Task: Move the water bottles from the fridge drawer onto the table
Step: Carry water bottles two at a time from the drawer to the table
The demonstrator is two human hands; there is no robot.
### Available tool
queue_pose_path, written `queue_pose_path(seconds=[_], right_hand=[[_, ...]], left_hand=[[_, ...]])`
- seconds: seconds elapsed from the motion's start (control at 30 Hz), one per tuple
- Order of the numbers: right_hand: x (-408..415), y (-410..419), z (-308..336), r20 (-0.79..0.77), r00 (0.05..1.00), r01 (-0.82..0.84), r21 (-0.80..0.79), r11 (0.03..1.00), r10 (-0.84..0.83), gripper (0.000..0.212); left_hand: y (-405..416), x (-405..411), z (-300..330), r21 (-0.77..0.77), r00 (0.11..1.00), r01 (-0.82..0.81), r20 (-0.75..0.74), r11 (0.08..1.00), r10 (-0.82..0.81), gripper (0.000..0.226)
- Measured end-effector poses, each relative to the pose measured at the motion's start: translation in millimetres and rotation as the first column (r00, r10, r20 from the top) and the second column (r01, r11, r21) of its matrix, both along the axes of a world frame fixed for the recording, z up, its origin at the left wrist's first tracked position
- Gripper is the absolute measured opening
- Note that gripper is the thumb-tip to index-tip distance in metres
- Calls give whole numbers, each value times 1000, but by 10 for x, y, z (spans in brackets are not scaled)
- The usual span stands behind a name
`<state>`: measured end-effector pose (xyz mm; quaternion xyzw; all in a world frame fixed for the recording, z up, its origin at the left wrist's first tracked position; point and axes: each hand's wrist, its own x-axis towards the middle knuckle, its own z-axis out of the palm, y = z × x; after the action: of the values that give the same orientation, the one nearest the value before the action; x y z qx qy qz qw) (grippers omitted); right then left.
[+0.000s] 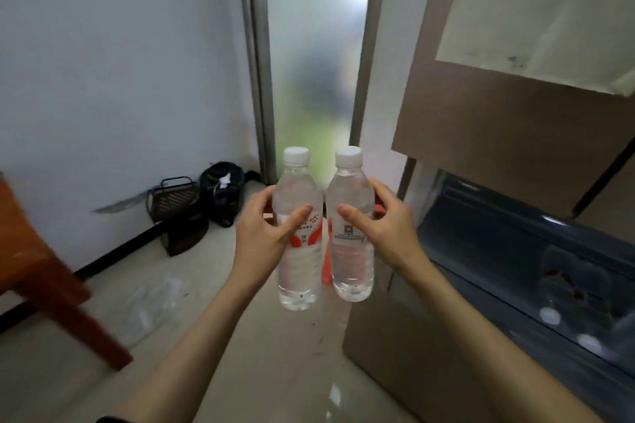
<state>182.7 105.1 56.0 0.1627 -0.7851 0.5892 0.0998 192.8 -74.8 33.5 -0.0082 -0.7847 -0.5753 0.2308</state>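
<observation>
Clear plastic bottles, white caps, upright mid-air: red-labelled bottle [298, 244] wrapped by left hand [266, 230], white-labelled bottle [351, 233] by right hand [385, 227]. Open dark-blue fridge drawer [498, 251] right; brown wooden tabletop [20, 251] left. Swing left, keep bottles vertical, apart.

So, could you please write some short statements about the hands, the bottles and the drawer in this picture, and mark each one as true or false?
1. Each hand holds one water bottle. True: the left hand grips the left bottle and the right hand grips the right bottle.
2. Both bottles are held upside down. False: they are upright, white caps on top.
3. The two bottles have lost their caps. False: both are capped.
4. The fridge drawer stands open on the right. True.
5. The bottles stand on the wooden table. False: they are held in the air, right of the table.
</observation>
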Motion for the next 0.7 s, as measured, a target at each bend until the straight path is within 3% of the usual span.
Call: queue_pose_path(seconds=[0.23,0.7], right_hand=[[-41,-1515,-35,11,967,-255,32,966,255,31],[-7,-4884,-271,62,815,-579,106,809,575,45]], left_hand=[[-1409,478,-104,13,964,-260,68,966,258,52],[-4479,1228,-225,-41,758,-634,163,772,631,44]])
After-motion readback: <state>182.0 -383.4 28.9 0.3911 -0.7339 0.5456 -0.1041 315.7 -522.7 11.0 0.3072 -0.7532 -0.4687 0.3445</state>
